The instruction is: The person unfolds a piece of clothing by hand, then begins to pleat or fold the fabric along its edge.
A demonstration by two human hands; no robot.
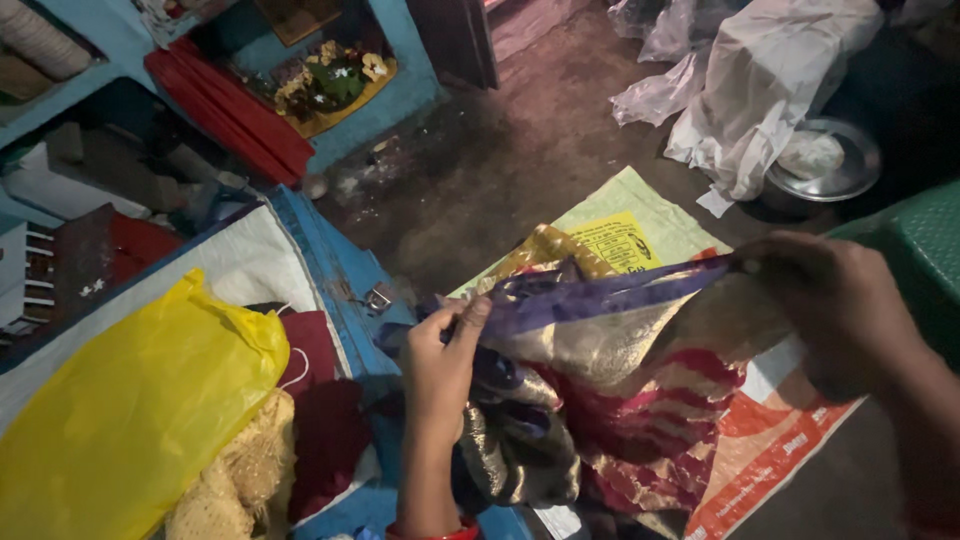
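Both my hands hold a patterned cloth (620, 390) of gold, red and purple, stretched between them. My left hand (445, 355) pinches its purple edge near the blue trunk. My right hand (840, 305) grips the other end of that edge, higher and to the right. The cloth hangs down over a woven plastic sack (770, 450) spread on the floor.
An open blue trunk (335, 265) at left holds a yellow plastic bag (130, 410) and maroon and cream clothes. A metal dish (825, 165) and crumpled white plastic (760, 80) lie at top right. A green surface (920, 250) is at far right. Blue shelves stand at the back.
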